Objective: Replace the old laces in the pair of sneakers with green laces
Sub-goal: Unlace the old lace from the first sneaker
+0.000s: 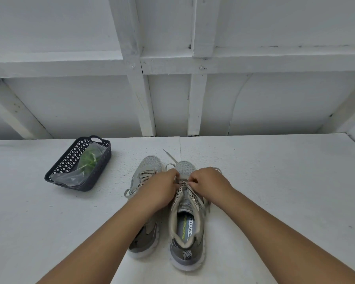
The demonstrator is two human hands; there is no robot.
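The old lace (pixel 182 182) of the right sneaker (pixel 186 212) is pinched by both the left hand (pixel 162 187) and the right hand (pixel 208 184); green laces (pixel 88 159) lie unused in the basket (pixel 55 171) near the bench's left edge.

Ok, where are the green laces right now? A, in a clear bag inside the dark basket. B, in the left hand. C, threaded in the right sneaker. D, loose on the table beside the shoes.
A: the green laces sit in a clear bag inside the dark basket.
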